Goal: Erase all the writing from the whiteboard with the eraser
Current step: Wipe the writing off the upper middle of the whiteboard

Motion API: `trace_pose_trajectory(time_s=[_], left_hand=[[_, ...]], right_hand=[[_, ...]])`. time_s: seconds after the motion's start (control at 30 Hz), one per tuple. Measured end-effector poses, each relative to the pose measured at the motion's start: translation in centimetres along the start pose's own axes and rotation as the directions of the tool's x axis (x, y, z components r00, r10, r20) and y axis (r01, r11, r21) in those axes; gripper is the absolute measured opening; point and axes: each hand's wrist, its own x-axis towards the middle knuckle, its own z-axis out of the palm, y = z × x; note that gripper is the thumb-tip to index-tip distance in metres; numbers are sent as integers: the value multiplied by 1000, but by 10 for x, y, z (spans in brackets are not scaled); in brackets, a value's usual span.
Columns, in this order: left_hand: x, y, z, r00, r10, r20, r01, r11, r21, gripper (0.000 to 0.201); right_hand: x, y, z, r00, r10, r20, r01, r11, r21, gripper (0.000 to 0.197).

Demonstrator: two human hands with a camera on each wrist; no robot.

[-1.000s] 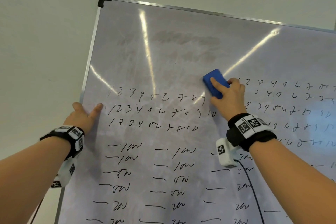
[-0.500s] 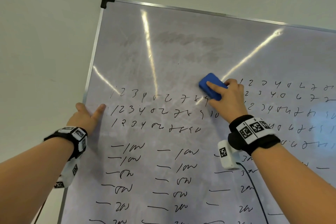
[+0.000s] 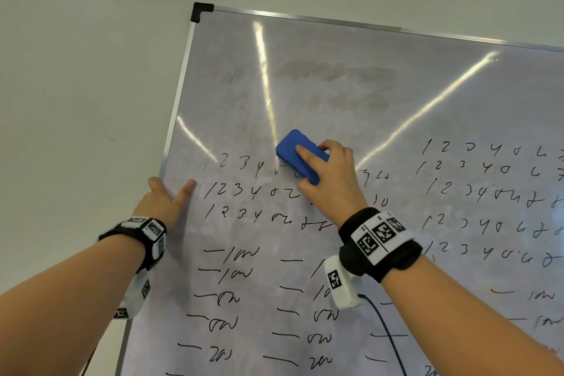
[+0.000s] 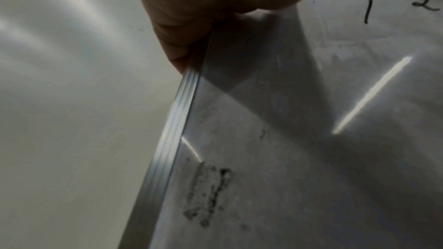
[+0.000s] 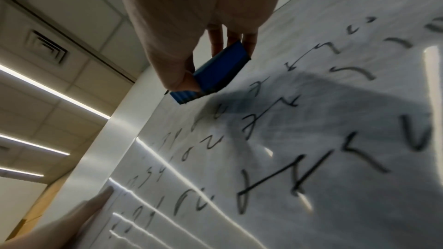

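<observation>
A whiteboard [image 3: 335, 94] with a metal frame hangs on the wall, covered below its smudged upper part with rows of black numbers and squiggles [image 3: 232, 189]. My right hand [image 3: 329, 180] grips a blue eraser [image 3: 297, 154] and presses it flat on the top row of numbers; in the right wrist view the eraser [image 5: 215, 75] sits between thumb and fingers. My left hand [image 3: 166, 198] holds the board's left edge [image 4: 172, 135], thumb lying on the writing surface and fingers behind the frame.
More rows of numbers [image 3: 488, 192] fill the board's right side, and lines with squiggles [image 3: 232, 299] run down below both hands. A black cable [image 3: 387, 336] hangs from the right wrist camera. Bare wall [image 3: 76, 101] lies left of the board.
The right hand has slid the eraser leftward along the top row, wiping out several digits there. The left hand has stayed on the board's edge.
</observation>
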Motion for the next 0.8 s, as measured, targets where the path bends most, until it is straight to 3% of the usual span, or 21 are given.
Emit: trace_pose_trajectory(time_s=[0.17,0.3,0.37,0.47,0.63,0.73,0.8], left_hand=[[0,-1,-1,1000,-2,-4,2,1000,-4,72],[0,-1,0,1000,-6,4,6,1000,-3,69],[-1,1,0,1000,-8,4,8,1000,-6,68],[-2,2,-2,1000,-12,15,13,1000,-22,66],[-1,2,-3,1000,-2,22,3,1000,-18,70],[-1,0,-2,999,-4,35,5,1000,-30,67],[-1,-1,-2,999,2,44,0,999,-40,64]], right_hand=[[10,-25,21,988,-127,87,132,989,-66,49],[22,-31,27,999,-29,17,29,1000,6,48],[24,-40,32,995,-52,85,52,999,5,49],[19,-57,46,963,-181,202,197,978,-64,50],[21,-57,53,995,-84,46,86,996,-31,50],[12,-72,63,964,-221,149,234,970,-69,49],[13,-75,66,956,-255,147,268,960,-78,47]])
